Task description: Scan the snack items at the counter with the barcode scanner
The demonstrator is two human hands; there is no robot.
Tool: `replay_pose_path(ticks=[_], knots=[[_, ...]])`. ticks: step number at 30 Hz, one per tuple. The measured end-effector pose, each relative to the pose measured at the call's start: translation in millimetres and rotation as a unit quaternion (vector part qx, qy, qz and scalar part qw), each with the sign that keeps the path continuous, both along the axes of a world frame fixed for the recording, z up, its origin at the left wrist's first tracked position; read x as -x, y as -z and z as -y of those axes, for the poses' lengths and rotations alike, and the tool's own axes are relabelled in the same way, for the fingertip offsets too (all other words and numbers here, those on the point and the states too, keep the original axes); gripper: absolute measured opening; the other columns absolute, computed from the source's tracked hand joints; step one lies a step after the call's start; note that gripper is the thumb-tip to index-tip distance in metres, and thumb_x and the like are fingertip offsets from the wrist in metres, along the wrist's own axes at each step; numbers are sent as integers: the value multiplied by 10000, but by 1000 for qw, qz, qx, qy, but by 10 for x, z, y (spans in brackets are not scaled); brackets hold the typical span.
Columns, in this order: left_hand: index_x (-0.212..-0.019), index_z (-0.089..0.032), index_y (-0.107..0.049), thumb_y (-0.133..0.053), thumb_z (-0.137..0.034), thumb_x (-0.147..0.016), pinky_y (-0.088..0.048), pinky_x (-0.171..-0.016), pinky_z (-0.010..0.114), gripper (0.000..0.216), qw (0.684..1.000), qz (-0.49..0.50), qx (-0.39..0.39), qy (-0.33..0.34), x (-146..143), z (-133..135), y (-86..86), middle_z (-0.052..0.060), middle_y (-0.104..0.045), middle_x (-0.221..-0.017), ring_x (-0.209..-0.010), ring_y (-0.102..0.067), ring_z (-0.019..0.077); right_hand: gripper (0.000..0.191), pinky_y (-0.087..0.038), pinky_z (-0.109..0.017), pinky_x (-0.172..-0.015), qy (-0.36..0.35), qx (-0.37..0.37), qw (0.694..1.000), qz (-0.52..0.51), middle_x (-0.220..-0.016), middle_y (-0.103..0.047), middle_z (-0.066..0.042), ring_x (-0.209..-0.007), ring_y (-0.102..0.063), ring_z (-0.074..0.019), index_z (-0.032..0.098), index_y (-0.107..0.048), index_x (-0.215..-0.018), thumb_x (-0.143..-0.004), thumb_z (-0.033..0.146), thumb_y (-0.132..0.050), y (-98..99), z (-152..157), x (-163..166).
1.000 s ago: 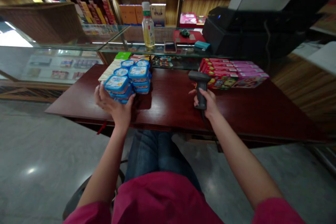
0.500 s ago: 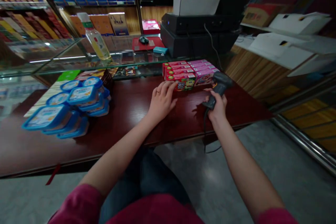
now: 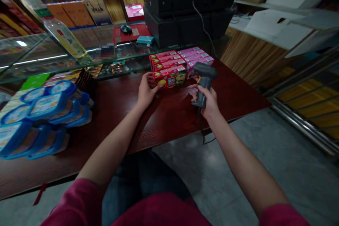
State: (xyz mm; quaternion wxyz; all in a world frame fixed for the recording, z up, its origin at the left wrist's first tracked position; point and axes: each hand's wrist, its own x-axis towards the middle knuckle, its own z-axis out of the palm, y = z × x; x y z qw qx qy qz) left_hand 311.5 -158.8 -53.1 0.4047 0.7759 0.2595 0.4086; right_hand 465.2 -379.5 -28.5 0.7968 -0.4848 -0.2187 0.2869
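My left hand (image 3: pixel 146 91) grips the left end of a red box (image 3: pixel 169 78), the front one of a stack of red boxes (image 3: pixel 165 60) on the dark red table (image 3: pixel 164 116). The box is tilted up slightly off the table. My right hand (image 3: pixel 208 99) is closed round the handle of a grey barcode scanner (image 3: pixel 202 81), whose head points towards the red box. The scanner's cable hangs down over the table edge. Pink boxes (image 3: pixel 197 56) lie right beside the red ones, behind the scanner.
Stacks of blue-lidded tubs (image 3: pixel 42 113) stand at the left of the table. A glass counter (image 3: pixel 66 56) behind carries a bottle (image 3: pixel 62 33), a red mat with a mouse (image 3: pixel 125 28) and a black printer (image 3: pixel 185 17). White boxes (image 3: pixel 280 17) sit on a wooden counter at right.
My left hand left the blue tubs, crossed to the right and took hold of the front red box. My view swung right. The scanner stayed in my right hand and came closer to the box.
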Motion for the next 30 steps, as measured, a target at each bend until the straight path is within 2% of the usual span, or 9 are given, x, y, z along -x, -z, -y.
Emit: replay_pose_path(ticks=[3,6,8,12,15,17,21,25,30], knots=[[-1297,-227,-608,-870,-284,-816,-611,-1052,403,551,1000,26,6,7,235,-65,-25,97,-699,-1295,-1122,-716,222,501,-588,-283,-516,-26,17,1000,7,-917,-796,29,-480,-582,-102,271,-663,-1149,-753,520,-840,-19,11,48],[-1290,-223,-607,-830,-231,-825,-601,-1109,416,516,994,76,-76,-14,611,-140,-52,100,-671,-1338,-1232,-693,236,566,-561,-285,-472,-97,19,995,-5,-752,-695,51,-416,-534,-102,247,-685,-1182,-823,681,-740,-33,-24,107],[-1292,-233,-600,-786,-190,-843,-592,-1142,432,487,988,92,-123,-25,873,-192,-60,91,-665,-1334,-1274,-681,240,577,-520,-276,-433,-149,16,989,-13,-708,-654,52,-388,-492,-99,229,-707,-1174,-844,700,-683,-50,-98,175],[-1331,-264,-554,-764,-177,-878,-599,-1150,443,507,979,102,-164,-71,1232,-313,-31,81,-637,-1363,-1318,-672,243,554,-486,-276,-428,-211,23,977,11,-858,-788,-13,-408,-491,-99,223,-729,-1149,-833,677,-696,-112,-366,402],[-1359,-269,-526,-723,-133,-905,-581,-1172,431,513,968,124,-183,-121,1330,-425,28,89,-609,-1398,-1370,-643,240,574,-517,-291,-486,-233,19,971,47,-1091,-848,-72,-446,-515,-93,229,-738,-1144,-860,726,-698,-158,-599,594],[-1351,-262,-532,-676,-85,-908,-567,-1183,429,498,967,110,-184,-140,1351,-501,74,86,-615,-1382,-1368,-637,230,606,-525,-294,-504,-237,12,969,66,-1162,-848,-89,-467,-535,-93,230,-749,-1175,-862,748,-710,-159,-733,697],[-1267,-242,-566,-650,-24,-876,-578,-1139,407,455,973,54,-149,-170,1374,-626,147,65,-659,-1291,-1291,-663,216,606,-485,-273,-443,-210,22,974,75,-1067,-863,-96,-438,-537,-88,210,-769,-1154,-828,720,-777,-57,-900,806],[-1204,-239,-576,-676,-9,-860,-586,-1104,381,426,974,55,-126,-180,1394,-711,182,39,-680,-1237,-1219,-685,198,553,-489,-253,-415,-203,51,975,74,-1038,-867,-96,-434,-579,-95,200,-766,-1129,-814,649,-839,64,-928,820],[-1183,-226,-587,-739,-33,-850,-592,-1075,370,413,976,46,-110,-183,1384,-771,209,42,-695,-1205,-1169,-702,201,525,-505,-244,-426,-206,62,973,83,-1058,-867,-105,-446,-599,-93,194,-759,-1141,-829,606,-852,58,-896,845]])
